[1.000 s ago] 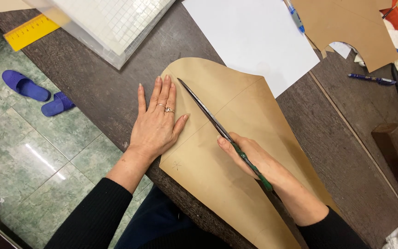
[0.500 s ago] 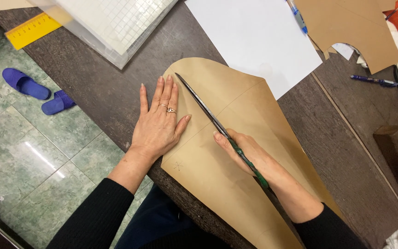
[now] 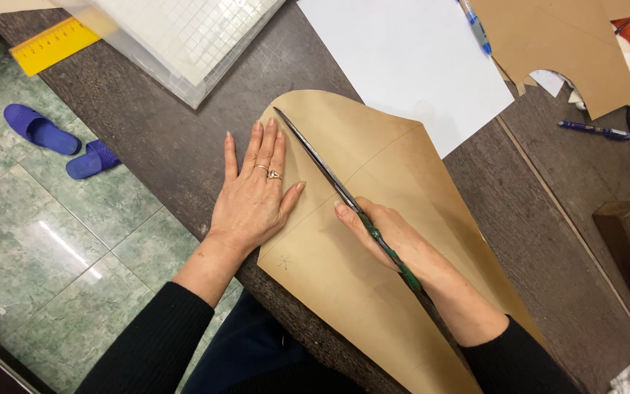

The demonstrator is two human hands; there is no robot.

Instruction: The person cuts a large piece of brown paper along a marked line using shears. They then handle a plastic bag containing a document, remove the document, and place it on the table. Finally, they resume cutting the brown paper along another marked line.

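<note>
A large folded sheet of brown kraft paper (image 3: 395,168) lies on the dark wooden table (image 3: 154,138), hanging over the near edge. My left hand (image 3: 257,190) lies flat with fingers spread on the paper's left edge, rings on one finger. My right hand (image 3: 380,230) grips long scissors with green handles (image 3: 322,168). Their closed blades lie along a pencilled line, the tip pointing to the paper's far left corner.
A white sheet (image 3: 410,58) lies beyond the brown paper. A clear gridded cutting board (image 3: 184,36) and yellow ruler (image 3: 52,45) sit at the far left, cut brown card (image 3: 563,44) and pens (image 3: 596,130) at the right. Blue slippers (image 3: 60,138) are on the green floor.
My left hand has slid slightly forward along the paper's edge. The scissors and my right hand have stayed almost in place along the line.
</note>
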